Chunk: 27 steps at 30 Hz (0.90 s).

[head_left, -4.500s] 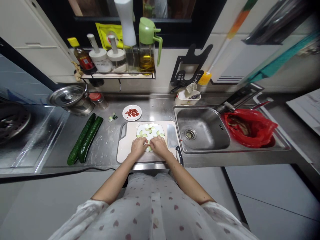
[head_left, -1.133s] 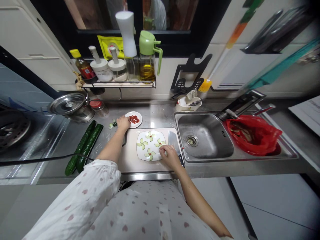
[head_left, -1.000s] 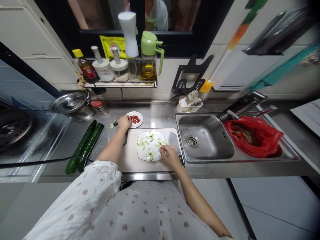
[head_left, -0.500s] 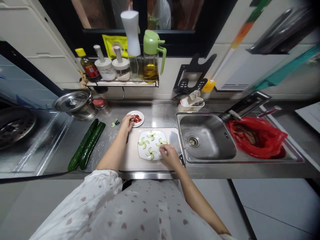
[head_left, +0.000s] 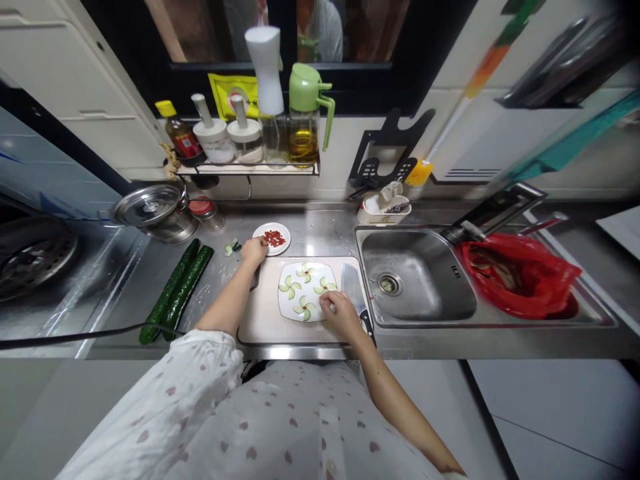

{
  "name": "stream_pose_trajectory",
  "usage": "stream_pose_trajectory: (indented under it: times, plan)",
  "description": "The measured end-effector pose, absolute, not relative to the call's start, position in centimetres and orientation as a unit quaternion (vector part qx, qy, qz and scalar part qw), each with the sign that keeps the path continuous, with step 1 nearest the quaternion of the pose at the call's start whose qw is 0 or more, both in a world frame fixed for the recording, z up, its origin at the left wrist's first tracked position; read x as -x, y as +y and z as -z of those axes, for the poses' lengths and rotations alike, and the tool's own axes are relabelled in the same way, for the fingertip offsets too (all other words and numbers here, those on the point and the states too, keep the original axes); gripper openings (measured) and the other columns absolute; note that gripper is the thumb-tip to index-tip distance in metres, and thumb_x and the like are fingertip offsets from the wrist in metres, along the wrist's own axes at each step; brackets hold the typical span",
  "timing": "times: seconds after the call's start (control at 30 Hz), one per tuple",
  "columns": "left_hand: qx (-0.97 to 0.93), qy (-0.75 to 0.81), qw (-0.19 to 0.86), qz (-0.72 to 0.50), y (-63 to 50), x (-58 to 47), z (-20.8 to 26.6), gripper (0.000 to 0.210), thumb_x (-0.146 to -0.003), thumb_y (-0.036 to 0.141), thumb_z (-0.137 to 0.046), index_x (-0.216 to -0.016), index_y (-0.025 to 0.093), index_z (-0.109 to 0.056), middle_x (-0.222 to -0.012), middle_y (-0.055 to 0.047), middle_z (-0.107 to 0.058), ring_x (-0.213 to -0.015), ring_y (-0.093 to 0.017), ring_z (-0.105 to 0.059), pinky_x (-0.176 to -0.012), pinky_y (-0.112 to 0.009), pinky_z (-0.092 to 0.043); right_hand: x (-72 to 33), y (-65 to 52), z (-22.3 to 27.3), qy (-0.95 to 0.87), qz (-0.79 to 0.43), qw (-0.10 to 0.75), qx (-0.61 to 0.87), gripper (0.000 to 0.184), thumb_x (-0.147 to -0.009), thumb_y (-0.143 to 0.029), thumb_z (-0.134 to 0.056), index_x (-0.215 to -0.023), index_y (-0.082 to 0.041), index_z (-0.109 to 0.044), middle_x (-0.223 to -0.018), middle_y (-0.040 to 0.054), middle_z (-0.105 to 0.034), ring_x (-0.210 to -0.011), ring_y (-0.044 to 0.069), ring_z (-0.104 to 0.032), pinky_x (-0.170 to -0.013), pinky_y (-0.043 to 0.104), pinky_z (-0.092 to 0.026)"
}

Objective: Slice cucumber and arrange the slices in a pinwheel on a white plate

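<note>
A small white saucer [head_left: 284,248] holds chopped red bits [head_left: 273,238]. My left hand [head_left: 255,251] is at its left rim, fingers curled together; whether anything is pinched in them is hidden. On the cutting board [head_left: 265,327] lies a squarish white plate [head_left: 300,290] with pale green cucumber slices [head_left: 305,308] fanned into several pinwheels, red bits at their centres. My right hand [head_left: 341,313] hovers at the plate's right edge by the right-hand pinwheel, thumb and fingers drawn together. What they hold, if anything, is too small to make out.
A knife [head_left: 354,287] lies on the board's right side, beside the sink [head_left: 420,280]. Two cucumbers [head_left: 183,287] and scraps [head_left: 230,248] lie left. A lidded pot [head_left: 155,210] and a jar [head_left: 206,212] stand behind. A red bag [head_left: 540,277] sits right of the sink basin.
My left hand has drawn back slightly from over the red bits to the saucer's left rim. My right hand stays by the right-hand pinwheel. The view has shifted slightly.
</note>
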<state>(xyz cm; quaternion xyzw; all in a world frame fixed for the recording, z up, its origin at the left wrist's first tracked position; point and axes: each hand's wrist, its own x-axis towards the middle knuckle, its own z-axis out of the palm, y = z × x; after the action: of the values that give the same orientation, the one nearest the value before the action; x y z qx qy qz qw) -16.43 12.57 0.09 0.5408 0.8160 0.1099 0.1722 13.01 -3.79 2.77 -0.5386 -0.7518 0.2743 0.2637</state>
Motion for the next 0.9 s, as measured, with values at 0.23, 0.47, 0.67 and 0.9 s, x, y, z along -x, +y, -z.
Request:
stream_pose_trajectory:
  times: [0.23, 0.47, 0.67, 0.9]
  plan:
    - [-0.585, 0.801, 0.109, -0.067, 12.95, 15.95, 0.77, 0.022, -0.082, 0.033, -0.055, -0.092, 0.022, -0.072, -0.095, -0.013, -0.072, -0.089, -0.026, -0.065, -0.074, -0.032, -0.048, -13.28, -3.84, -3.13, -0.752, -0.269, 0.274, 0.536, 0.016, -0.089, -0.021, -0.048, -0.081, -0.021, -0.061, -0.075, 0.002, -0.063, -0.077, 0.018, -0.054, -0.078, 0.03, -0.039]
    - [-0.597, 0.797, 0.084, -0.042, 12.71, 16.27, 0.95, 0.033, -0.092, 0.029, -0.041, -0.107, 0.017, -0.068, -0.104, -0.018, -0.067, -0.095, -0.027, -0.063, -0.077, -0.033, -0.047, -13.68, -4.08, -2.61, -0.748, -0.274, 0.267, 0.542, 0.016, -0.089, -0.021, -0.047, -0.082, -0.021, -0.062, -0.076, 0.0025, -0.063, -0.078, 0.018, -0.054, -0.078, 0.03, -0.039]
    - [-0.66, 0.745, 0.081, -0.057, 12.35, 16.74, 0.67, 0.032, -0.091, 0.024, -0.043, -0.114, 0.027, -0.066, -0.112, -0.011, -0.062, -0.103, -0.025, -0.058, -0.08, -0.032, -0.044, -13.52, -3.97, -2.59, -0.75, -0.273, 0.262, 0.543, 0.016, -0.089, -0.02, -0.048, -0.081, -0.021, -0.062, -0.076, 0.0023, -0.062, -0.077, 0.018, -0.053, -0.077, 0.029, -0.039]
    - [-0.657, 0.748, 0.093, -0.023, 12.96, 16.89, 0.48, 0.028, -0.09, 0.023, -0.044, -0.104, 0.025, -0.068, -0.109, -0.011, -0.06, -0.103, -0.025, -0.055, -0.08, -0.032, -0.042, -13.29, -4.01, -2.95, -0.754, -0.273, 0.266, 0.535, 0.016, -0.089, -0.02, -0.048, -0.08, -0.021, -0.062, -0.077, 0.0024, -0.063, -0.077, 0.018, -0.053, -0.076, 0.029, -0.039]
